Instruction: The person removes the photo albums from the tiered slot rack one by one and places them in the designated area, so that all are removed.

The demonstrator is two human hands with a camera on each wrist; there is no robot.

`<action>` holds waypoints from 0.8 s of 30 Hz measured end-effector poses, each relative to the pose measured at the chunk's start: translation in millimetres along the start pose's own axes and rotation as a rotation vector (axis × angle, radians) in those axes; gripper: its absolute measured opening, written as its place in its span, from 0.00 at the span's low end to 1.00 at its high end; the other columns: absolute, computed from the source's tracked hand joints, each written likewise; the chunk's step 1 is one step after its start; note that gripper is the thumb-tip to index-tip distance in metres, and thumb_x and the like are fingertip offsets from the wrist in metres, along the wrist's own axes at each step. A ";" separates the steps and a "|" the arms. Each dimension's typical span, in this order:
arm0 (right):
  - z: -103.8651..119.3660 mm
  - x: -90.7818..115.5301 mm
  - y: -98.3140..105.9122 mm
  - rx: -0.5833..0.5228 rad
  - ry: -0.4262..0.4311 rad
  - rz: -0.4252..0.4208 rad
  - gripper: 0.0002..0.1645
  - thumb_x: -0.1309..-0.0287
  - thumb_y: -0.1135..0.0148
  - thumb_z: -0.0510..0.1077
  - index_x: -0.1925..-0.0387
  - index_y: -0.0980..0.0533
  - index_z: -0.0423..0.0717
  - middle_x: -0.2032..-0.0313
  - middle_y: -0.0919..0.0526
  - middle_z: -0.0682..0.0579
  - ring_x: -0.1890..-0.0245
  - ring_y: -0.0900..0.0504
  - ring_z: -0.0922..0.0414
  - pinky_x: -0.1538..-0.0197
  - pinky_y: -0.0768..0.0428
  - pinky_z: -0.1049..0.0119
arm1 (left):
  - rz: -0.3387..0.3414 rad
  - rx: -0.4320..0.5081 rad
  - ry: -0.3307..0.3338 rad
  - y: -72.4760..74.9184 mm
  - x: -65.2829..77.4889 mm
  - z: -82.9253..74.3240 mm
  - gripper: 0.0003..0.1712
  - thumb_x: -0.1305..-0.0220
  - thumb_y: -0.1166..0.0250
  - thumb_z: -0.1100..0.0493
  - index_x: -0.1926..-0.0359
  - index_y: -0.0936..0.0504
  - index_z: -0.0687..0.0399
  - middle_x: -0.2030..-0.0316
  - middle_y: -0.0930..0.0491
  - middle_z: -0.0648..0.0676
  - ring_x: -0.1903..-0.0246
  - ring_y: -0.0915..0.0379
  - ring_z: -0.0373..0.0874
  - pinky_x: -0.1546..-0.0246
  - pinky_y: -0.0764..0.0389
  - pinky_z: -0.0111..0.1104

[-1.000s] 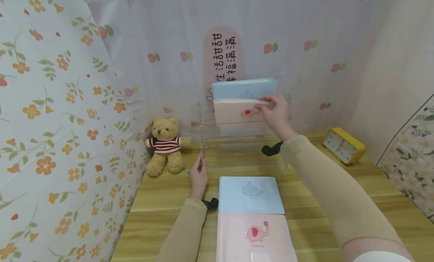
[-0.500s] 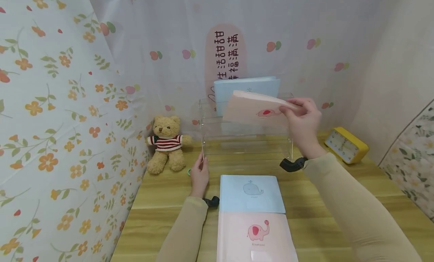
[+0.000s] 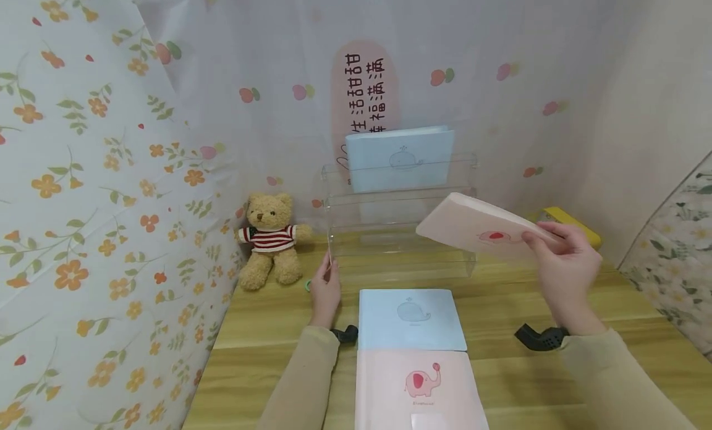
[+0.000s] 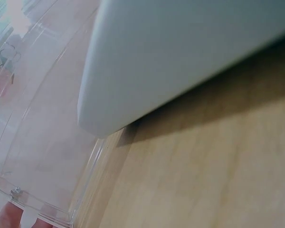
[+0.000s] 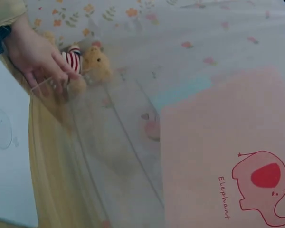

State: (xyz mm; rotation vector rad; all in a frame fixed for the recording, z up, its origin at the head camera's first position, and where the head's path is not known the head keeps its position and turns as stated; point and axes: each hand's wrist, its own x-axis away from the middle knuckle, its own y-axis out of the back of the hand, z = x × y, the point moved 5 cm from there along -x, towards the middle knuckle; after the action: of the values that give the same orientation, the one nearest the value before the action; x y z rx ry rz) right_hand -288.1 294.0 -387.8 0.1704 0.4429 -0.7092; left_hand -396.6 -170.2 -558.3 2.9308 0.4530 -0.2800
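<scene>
Brings pink book down and rightward, away from clear rack, pinching it in right hand; grips rack's side with left hand.

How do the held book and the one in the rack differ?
The held book is pink with an elephant; the rack book is blue with a whale. The held book tilts in the right hand; the rack book stands in the clear rack. Both covers bear animal drawings.
</scene>
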 end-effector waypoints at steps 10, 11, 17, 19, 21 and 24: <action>-44.8 8.5 75.7 -0.133 -0.222 -0.173 0.19 0.42 0.16 0.34 0.48 0.09 0.42 0.59 0.11 0.67 0.63 0.10 0.75 0.59 0.18 0.87 | -0.005 -0.002 0.005 0.3 2.5 -1.7 0.29 0.14 0.39 0.49 0.18 0.27 0.42 0.26 0.20 0.59 0.29 0.20 0.60 0.32 0.16 0.55; -47.1 8.1 80.8 -0.146 -0.257 -0.187 0.19 0.43 0.16 0.35 0.49 0.09 0.43 0.60 0.10 0.68 0.63 0.10 0.75 0.59 0.18 0.87 | -0.007 -0.004 0.004 0.3 2.2 -1.0 0.29 0.14 0.39 0.49 0.18 0.27 0.42 0.26 0.20 0.59 0.29 0.20 0.60 0.32 0.16 0.55; -60.9 -2.7 92.9 -0.226 -0.417 -0.238 0.18 0.43 0.16 0.35 0.51 0.09 0.48 0.69 0.09 0.67 0.65 0.10 0.72 0.63 0.18 0.86 | -0.021 0.002 -0.001 0.4 0.9 0.7 0.28 0.14 0.39 0.50 0.19 0.26 0.44 0.25 0.21 0.59 0.29 0.20 0.60 0.31 0.17 0.56; -67.2 -8.2 91.0 -0.163 -0.474 -0.205 0.17 0.40 0.17 0.37 0.50 0.10 0.52 0.64 0.12 0.70 0.63 0.13 0.71 0.65 0.19 0.86 | -0.024 0.008 0.000 0.5 1.0 0.7 0.28 0.14 0.39 0.50 0.19 0.26 0.44 0.25 0.21 0.60 0.29 0.20 0.60 0.31 0.17 0.56; -74.9 -14.2 86.8 -0.084 -0.528 -0.152 0.18 0.36 0.19 0.41 0.47 0.12 0.56 0.59 0.16 0.71 0.61 0.17 0.70 0.66 0.20 0.86 | -0.027 0.005 -0.003 0.2 1.0 0.9 0.28 0.14 0.39 0.50 0.19 0.26 0.44 0.25 0.21 0.60 0.29 0.20 0.61 0.32 0.16 0.56; -85.8 -23.6 78.4 0.038 -0.579 -0.045 0.20 0.31 0.23 0.47 0.39 0.14 0.61 0.56 0.23 0.71 0.59 0.23 0.69 0.68 0.21 0.86 | -0.024 -0.004 -0.009 -0.1 2.0 0.0 0.28 0.14 0.39 0.50 0.19 0.26 0.44 0.26 0.21 0.60 0.29 0.20 0.60 0.33 0.15 0.55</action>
State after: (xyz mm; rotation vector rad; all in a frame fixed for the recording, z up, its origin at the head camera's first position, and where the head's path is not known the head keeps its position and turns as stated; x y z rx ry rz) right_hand -280.7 392.4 -453.7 -0.0137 -0.1206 -0.7746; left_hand -394.7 -169.6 -558.8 2.9207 0.4865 -0.2952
